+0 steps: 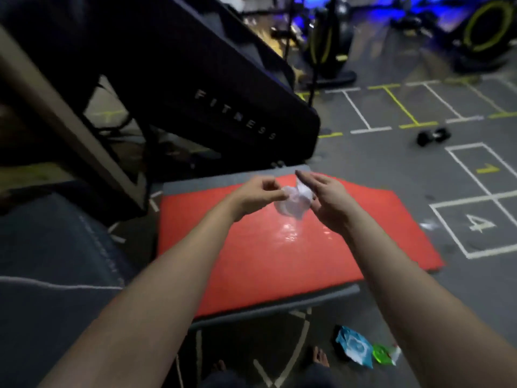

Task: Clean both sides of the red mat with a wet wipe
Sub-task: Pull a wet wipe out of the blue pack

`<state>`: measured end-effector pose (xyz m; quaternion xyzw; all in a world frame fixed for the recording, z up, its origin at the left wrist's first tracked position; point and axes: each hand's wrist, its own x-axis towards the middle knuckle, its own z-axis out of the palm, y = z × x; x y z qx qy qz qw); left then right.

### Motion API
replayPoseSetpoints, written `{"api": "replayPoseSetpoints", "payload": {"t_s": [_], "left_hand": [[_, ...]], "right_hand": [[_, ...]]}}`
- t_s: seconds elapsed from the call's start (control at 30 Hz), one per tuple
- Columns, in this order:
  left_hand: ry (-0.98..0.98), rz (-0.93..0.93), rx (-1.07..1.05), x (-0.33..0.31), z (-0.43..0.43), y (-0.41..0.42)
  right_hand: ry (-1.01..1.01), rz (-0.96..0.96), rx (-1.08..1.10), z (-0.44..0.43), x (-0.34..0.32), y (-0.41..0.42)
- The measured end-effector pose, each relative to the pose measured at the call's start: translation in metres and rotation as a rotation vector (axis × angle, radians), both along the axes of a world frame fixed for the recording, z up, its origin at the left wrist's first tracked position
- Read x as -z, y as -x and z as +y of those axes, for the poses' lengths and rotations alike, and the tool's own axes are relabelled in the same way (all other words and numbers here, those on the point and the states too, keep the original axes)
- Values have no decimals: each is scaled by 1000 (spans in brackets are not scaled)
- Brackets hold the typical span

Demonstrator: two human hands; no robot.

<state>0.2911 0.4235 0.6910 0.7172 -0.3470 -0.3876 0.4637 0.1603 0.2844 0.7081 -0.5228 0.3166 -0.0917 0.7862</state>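
Note:
The red mat (274, 256) lies flat on a grey mat (279, 305) on the gym floor, with a wet shiny patch near its middle. Both arms reach out over it. A crumpled white wet wipe (292, 201) hangs in the air between my hands. My left hand (258, 196) pinches the wipe's left edge with curled fingers. My right hand (326, 198) touches the wipe's right side, fingers mostly straight and pointing up and away.
A blue wipes packet (354, 345) and a green wrapper (382, 354) lie on the floor by my bare feet. A black padded bench marked FITNESS (237, 113) stands at the mat's far left. A dumbbell (432, 135) lies on the marked floor to the right.

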Motion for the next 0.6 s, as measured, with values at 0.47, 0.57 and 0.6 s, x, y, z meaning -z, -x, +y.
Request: {"api": "replayPoseSetpoints", "payload": {"t_s": [0.47, 0.57, 0.6], "left_hand": [[233, -141, -555, -104, 290, -119], [276, -99, -630, -109, 288, -115], [266, -95, -633, -108, 283, -112]], "right_hand": [[297, -192, -144, 225, -61, -176], [532, -115, -110, 222, -58, -180], [627, -79, -101, 221, -56, -178]]}}
